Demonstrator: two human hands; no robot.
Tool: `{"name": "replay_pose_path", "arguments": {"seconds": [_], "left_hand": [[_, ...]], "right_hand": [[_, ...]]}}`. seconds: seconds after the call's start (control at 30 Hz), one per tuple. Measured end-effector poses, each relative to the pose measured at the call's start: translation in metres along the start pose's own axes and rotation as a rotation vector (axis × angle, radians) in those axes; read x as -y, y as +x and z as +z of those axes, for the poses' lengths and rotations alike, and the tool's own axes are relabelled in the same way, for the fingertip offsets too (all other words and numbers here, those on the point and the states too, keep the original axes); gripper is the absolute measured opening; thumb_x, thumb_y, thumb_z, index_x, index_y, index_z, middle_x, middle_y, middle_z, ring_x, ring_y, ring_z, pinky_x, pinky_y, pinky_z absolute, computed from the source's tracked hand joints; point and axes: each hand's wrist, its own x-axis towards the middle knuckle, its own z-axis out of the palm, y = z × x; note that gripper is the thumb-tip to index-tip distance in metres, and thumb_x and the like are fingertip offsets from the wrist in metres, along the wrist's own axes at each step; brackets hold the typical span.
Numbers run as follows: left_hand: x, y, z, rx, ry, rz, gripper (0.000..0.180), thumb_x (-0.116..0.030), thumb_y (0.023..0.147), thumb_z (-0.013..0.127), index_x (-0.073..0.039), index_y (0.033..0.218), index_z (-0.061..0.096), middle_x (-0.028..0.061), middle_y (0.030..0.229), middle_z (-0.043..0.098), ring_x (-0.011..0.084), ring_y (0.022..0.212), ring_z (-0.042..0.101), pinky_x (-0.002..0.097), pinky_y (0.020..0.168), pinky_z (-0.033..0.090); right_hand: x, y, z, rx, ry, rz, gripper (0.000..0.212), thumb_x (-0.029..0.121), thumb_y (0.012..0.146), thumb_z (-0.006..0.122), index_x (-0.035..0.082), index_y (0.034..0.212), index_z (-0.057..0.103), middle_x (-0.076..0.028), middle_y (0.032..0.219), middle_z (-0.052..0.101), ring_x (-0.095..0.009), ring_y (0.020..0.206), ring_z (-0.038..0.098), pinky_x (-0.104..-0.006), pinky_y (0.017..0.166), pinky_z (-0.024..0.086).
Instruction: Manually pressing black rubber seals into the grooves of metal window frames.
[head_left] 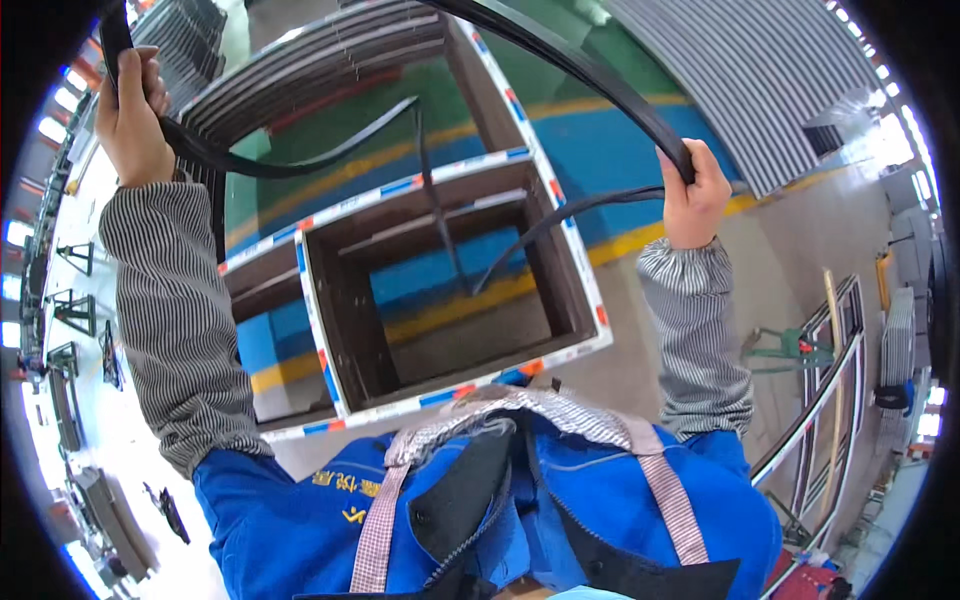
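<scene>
A long black flexible strip, like a rubber seal (270, 168), hangs in loops between my raised hands. My left hand (135, 125), far out at the upper left, is closed around one part of it. At the right, my right hand (697, 195) grips another part, with the strip arching up and away over the far edge. A thin loop sags between the hands, dipping over the opening of a dark window-like frame (460, 390). White tape with red and blue marks runs along the frame's edges. Neither hand touches the frame.
Several more dark frames lie stacked beyond, at the upper left. Grey ribbed profiles (760, 80) are piled at the far right. Leaning frames (835, 400) and a green stand (790, 347) are to my right. The floor has green, blue and yellow bands.
</scene>
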Motion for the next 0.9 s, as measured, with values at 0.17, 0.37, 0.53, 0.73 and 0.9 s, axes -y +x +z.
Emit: {"name": "replay_pose_path", "arguments": {"seconds": [0.17,0.37,0.53,0.73,0.9], "left_hand": [[0.056,-0.042,-0.006,0.094,-0.024,-0.097,0.024,-0.024,0.1,0.058,-0.001,0.1,0.066,-0.0053,0.071,0.052,0.0008,0.056,0.04,0.0182,0.049,0.029],[0.156,-0.126,0.023,0.328,0.219,-0.451,0.022,-0.025,0.098,0.058,-0.006,0.093,0.066,-0.0054,0.068,0.05,0.0038,0.059,0.044,0.0218,0.052,0.033],[0.291,-0.231,0.108,0.622,0.469,-0.634,0.034,-0.036,0.097,0.053,-0.005,0.098,0.067,0.0128,0.087,0.068,0.0257,0.083,0.063,0.0356,0.079,0.047],[0.423,-0.377,0.23,0.983,0.808,-0.76,0.051,-0.052,0.093,0.049,-0.011,0.116,0.069,0.0183,0.116,0.068,0.0358,0.111,0.063,0.0453,0.097,0.047],[0.472,-0.427,0.311,1.106,0.761,-0.979,0.053,-0.051,0.095,0.048,-0.01,0.123,0.067,0.0183,0.124,0.064,0.0345,0.118,0.06,0.0431,0.102,0.046]], "right_hand": [[-0.025,-0.076,0.022,0.139,-0.029,0.058,0.021,0.015,0.087,0.074,0.001,0.096,0.06,-0.011,0.074,0.057,-0.019,0.064,0.054,-0.0332,0.058,0.043],[0.002,-0.177,0.004,0.459,0.018,0.343,0.024,0.001,0.081,0.07,0.001,0.104,0.063,-0.017,0.086,0.064,-0.032,0.082,0.067,-0.0375,0.073,0.052],[-0.016,-0.262,0.015,0.686,-0.105,0.532,0.022,0.006,0.082,0.067,0.001,0.104,0.064,-0.017,0.091,0.061,-0.037,0.082,0.064,-0.0408,0.071,0.051],[-0.093,-0.329,0.063,0.585,-0.029,1.05,0.021,0.017,0.095,0.058,0.001,0.109,0.062,-0.017,0.087,0.064,-0.038,0.081,0.063,-0.0409,0.071,0.05],[-0.174,-0.37,0.078,0.775,-0.478,0.797,0.024,0.031,0.099,0.053,0.01,0.108,0.061,-0.023,0.08,0.066,-0.043,0.075,0.064,-0.0526,0.065,0.049]]}}
